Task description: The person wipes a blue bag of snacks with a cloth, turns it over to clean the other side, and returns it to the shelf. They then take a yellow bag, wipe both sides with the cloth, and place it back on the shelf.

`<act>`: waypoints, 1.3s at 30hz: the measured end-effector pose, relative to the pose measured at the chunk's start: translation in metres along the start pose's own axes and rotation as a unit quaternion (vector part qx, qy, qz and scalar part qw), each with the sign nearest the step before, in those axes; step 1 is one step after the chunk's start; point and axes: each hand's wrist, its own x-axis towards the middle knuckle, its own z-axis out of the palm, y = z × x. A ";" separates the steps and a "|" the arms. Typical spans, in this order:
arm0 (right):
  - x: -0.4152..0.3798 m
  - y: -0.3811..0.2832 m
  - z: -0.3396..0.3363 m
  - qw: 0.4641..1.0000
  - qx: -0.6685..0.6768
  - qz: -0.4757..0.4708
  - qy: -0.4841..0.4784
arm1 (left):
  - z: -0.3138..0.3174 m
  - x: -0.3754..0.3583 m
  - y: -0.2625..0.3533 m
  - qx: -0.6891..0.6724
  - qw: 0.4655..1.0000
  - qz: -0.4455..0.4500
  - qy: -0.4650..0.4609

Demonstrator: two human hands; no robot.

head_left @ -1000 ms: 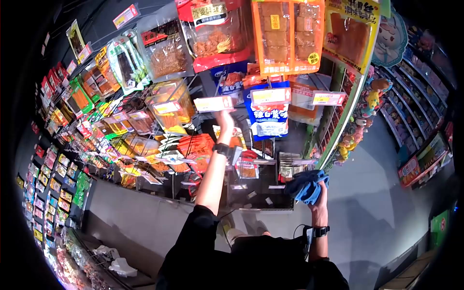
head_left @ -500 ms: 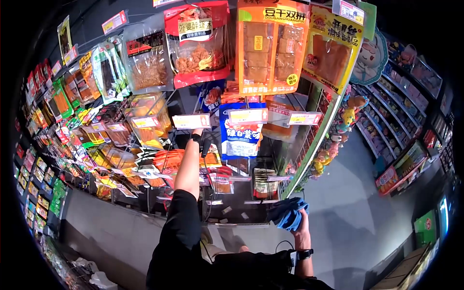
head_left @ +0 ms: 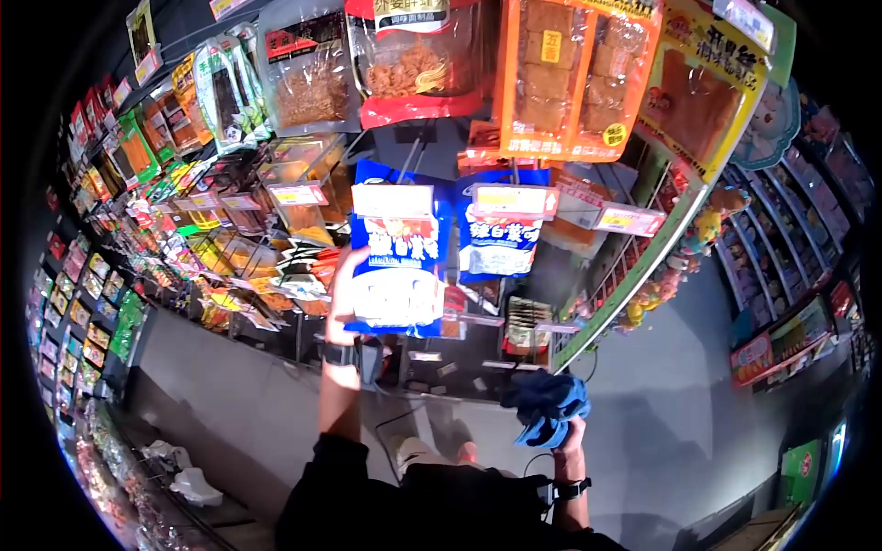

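My left hand is at the left edge of a blue and white snack bag, gripping its side; some fingers are hidden behind it. That bag hangs upright behind a price tag on a rack hook. To its right hangs a matching blue bag, apart from my hands. Lower right, my right hand is closed around a bunched dark-blue cloth, held out in front of the rack's lower corner.
Larger snack packs hang above, among them an orange pack and a red-topped one. Several rows of packets fill the rack to the left. A green-edged rack side carries plush toys. Grey floor lies below.
A blue snack bag now hangs at the front of the left hook, with my left hand on it; before, my hand reached behind that price tag. The view has shifted slightly.
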 end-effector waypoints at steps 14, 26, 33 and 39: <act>0.024 -0.003 0.212 0.780 -0.465 -0.365 -0.206 | -0.021 -0.110 -0.079 0.130 0.963 0.185 -0.150; 0.003 0.027 0.260 0.756 -0.508 -0.349 -0.220 | -0.020 -0.115 0.000 0.270 0.952 0.140 -0.034; -0.010 0.034 0.304 0.766 -0.506 -0.321 -0.233 | -0.062 -0.129 0.007 0.080 0.989 0.119 -0.046; 0.016 0.045 0.340 0.737 -0.521 -0.351 -0.250 | -0.100 -0.113 -0.008 -0.107 0.975 0.167 -0.101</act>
